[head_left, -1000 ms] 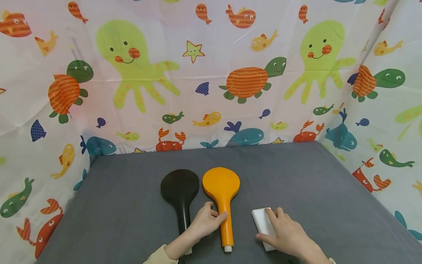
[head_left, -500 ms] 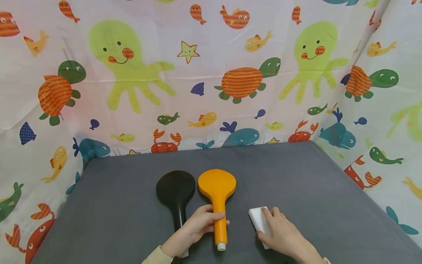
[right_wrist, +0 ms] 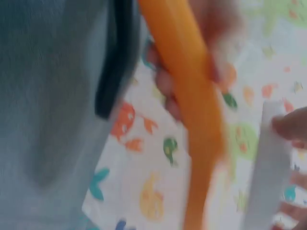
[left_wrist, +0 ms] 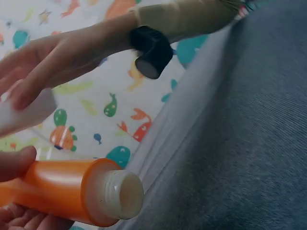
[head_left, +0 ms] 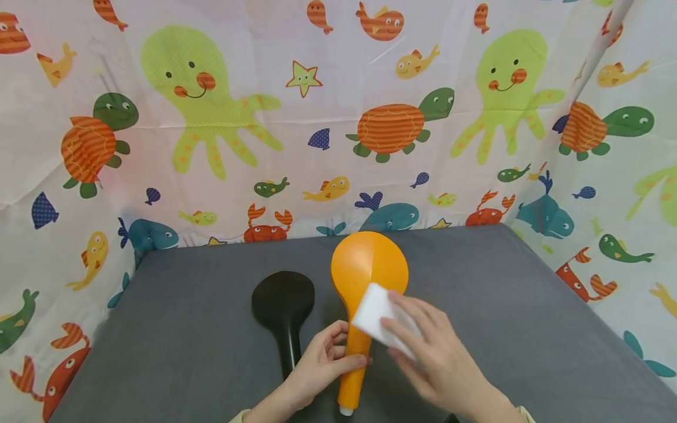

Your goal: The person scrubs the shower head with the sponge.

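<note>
1. Over the middle of the grey tabletop, nearer its near edge than its far one: gripping the orange paddle in the left hand, with thumb across the front of the handle and fingers wrapped round behind. Apparently lifted off the surface, tilted, head toward the far edge.
2. Just beside that handle: holding the white block in the right hand, between thumb and fingers, all blurred. Overlapping the paddle from the head camera, yet looking apart in both wrist views.
3. Toward the left edge: lying on the tabletop, the black paddle, partly hidden behind the left hand.
4. At the near end of the orange handle: showing a pale threaded neck.
5. On handling: looks light, smooth and stiff, probably hollow plastic, liable to roll in a loose grip. Best held mid-handle, clear of the neck. As for the block: likely light, best pinched by its long sides; cannot tell if soft.
</note>
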Tool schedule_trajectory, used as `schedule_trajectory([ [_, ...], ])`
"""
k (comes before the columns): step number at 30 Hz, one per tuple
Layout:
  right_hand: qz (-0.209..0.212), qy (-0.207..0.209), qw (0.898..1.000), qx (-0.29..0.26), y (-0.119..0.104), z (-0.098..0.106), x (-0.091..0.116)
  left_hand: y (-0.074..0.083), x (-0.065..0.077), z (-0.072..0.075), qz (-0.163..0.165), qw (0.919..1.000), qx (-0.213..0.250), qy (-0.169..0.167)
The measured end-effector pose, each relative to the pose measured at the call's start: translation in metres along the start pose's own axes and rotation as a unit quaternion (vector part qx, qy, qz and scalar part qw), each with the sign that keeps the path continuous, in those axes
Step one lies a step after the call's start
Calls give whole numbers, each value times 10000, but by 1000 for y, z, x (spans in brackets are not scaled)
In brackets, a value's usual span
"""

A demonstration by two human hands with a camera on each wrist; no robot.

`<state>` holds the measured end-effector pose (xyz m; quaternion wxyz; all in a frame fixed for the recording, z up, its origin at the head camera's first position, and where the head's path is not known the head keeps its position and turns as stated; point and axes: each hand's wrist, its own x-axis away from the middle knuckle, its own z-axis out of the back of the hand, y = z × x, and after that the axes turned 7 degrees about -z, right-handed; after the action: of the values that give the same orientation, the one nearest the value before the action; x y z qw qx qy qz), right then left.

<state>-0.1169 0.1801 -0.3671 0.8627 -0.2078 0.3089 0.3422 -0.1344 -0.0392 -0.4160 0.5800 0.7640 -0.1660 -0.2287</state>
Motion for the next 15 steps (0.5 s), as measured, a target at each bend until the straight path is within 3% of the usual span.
schedule_trajectory([
  [3, 940, 134, 9955, 42, -9, -11, -8, -1, 5, -4, -501, 9975, -365, -326],
  [7, 1161, 352, 9926, 90, -8, -17, -21, -3, 9, -8, -770, 9937, -666, -474],
  [11, 913, 641, 9937, 70, 2, -14, -34, -2, 10, -9, -749, 9917, -941, -461],
  [15, -35, 1188, 9928, 177, 19, -6, -47, -2, 11, -8, -624, 9879, -1347, -439],
])
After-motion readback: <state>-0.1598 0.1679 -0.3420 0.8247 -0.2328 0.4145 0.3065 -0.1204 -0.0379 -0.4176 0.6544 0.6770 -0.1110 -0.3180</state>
